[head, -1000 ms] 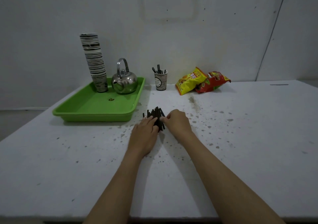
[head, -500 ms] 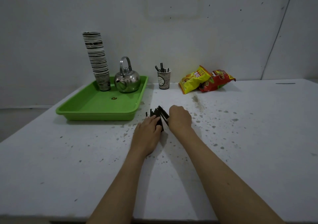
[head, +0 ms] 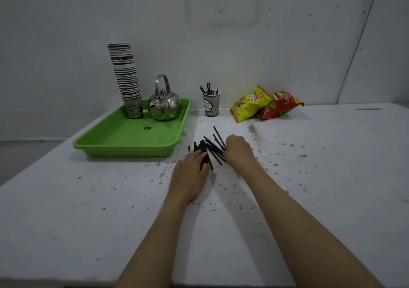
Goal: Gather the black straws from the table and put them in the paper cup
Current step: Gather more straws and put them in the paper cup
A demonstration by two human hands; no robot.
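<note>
Black straws [head: 209, 148] lie in a loose heap at the centre of the frame, on the speckled white table [head: 321, 177], just off the near right corner of the green tray [head: 124, 139]. Left hand [head: 190, 175] is flat and palm-down on the near-left side of the heap, fingers stretched forward over the straws, thumb tucked against them. Right hand [head: 238, 149] comes in from the right, fingers curled around a fan of straws that tilt up and away toward the upper left, tips splayed. Some straws look lifted off the table in that grip, others rest under the left fingers. Paper cup [head: 211, 103] stands upright further up the frame, well apart from the hands, with several straws poking out. On the tray, a tall cup stack [head: 126, 77] and a steel kettle [head: 164, 106]. Two snack bags [head: 265, 104] sit right of the cup.
</note>
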